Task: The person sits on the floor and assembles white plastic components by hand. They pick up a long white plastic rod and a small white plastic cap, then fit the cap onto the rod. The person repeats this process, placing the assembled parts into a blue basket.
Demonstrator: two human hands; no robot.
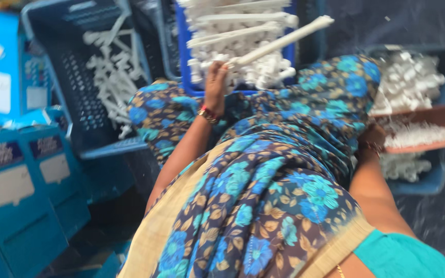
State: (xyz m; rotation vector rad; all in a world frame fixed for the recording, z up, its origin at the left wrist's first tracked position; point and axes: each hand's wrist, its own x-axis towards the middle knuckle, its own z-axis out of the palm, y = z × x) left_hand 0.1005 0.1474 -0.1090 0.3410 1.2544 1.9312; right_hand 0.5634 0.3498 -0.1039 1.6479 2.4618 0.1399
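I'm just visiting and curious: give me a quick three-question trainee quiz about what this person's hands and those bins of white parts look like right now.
1. True or false: the left hand grips a long white plastic rod over the blue crate.
2. Multiple choice: the dark basket at upper left holds a) white plastic pieces, b) blue cartons, c) folded cloth.
3. Where is the right hand?

Key
1. True; its fingers close around the rod's near end.
2. a.
3. At the right, beside the tray of small white parts, largely hidden behind the floral cloth; whether it holds anything cannot be seen.
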